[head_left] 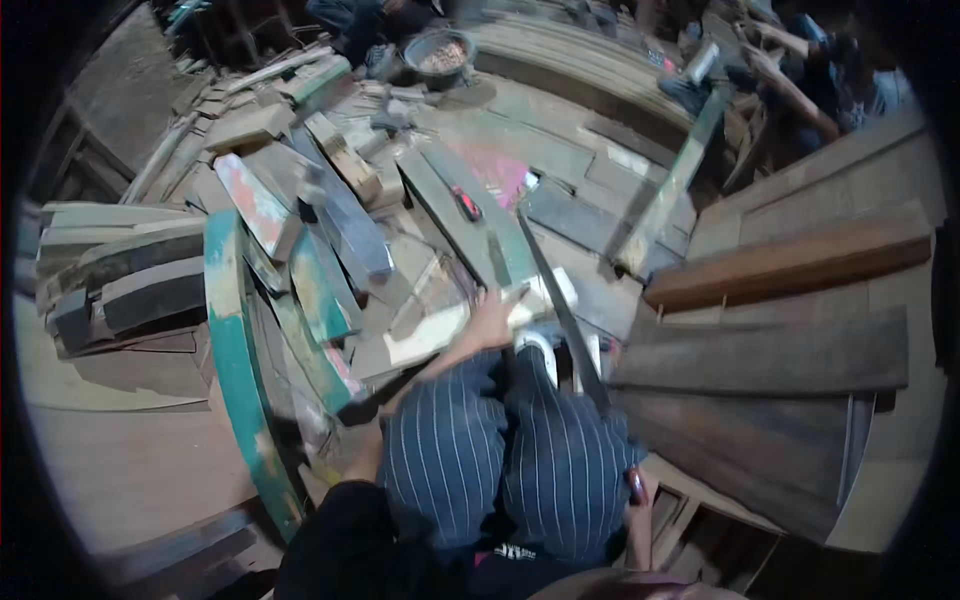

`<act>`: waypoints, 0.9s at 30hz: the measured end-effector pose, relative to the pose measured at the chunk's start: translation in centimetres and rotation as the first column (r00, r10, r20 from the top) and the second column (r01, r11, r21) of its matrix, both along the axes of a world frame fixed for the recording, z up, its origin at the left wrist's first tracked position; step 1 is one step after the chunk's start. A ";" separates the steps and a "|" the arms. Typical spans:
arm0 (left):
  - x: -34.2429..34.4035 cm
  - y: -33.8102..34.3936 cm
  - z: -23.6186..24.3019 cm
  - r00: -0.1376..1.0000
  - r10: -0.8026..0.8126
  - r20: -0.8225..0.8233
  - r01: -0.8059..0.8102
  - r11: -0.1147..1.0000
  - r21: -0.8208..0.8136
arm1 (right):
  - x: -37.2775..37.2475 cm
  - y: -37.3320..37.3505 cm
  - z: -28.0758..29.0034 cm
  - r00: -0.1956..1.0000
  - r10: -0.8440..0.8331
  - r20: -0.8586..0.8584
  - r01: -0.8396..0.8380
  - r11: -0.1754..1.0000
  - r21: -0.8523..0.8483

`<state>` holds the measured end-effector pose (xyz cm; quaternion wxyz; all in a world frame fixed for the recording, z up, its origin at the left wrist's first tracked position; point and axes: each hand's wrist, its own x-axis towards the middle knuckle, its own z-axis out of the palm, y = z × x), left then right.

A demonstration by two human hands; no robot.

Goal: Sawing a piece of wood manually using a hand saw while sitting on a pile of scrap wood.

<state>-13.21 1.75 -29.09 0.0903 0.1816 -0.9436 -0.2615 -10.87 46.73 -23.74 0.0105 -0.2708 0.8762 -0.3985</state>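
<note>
Saw grip: right hand (636,487) at about 5 o'clock, fingers wrapped closed around the dark handle of a long handsaw (560,300); blade runs up toward 12 o'clock, past the knee.
Left hand: left hand (492,322) near frame centre, pressed flat, fingers spread, on a pale offcut board (430,335); it pins rather than grasps (palm side hidden, so I cannot tell if anything is pinched under it).
Workpiece position: pale offcut board lies just at 11 o'clock of the striped knees, on the heap of planks; white shoe (540,345) seems to bear on it beside the hand.
Arm pose: left forearm extended forward over the thigh, elbow low; right arm tucked back beside the hip, wrist bent.
Technique note: judged from this pose, keep hand and foot pressure close to the cut line, fingers well apart from the teeth, blade aligned with the forearm, long light strokes.
Surroundings: curved green-painted plank (235,380) at 9 o'clock; dark boards (770,360) at 3 o'clock.
</note>
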 end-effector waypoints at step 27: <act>0.5 0.3 0.7 0.992 0.008 0.122 -0.009 1.000 0.009 | -5.9 -17.6 6.7 0.863 0.105 0.495 -0.041 0.989 -0.139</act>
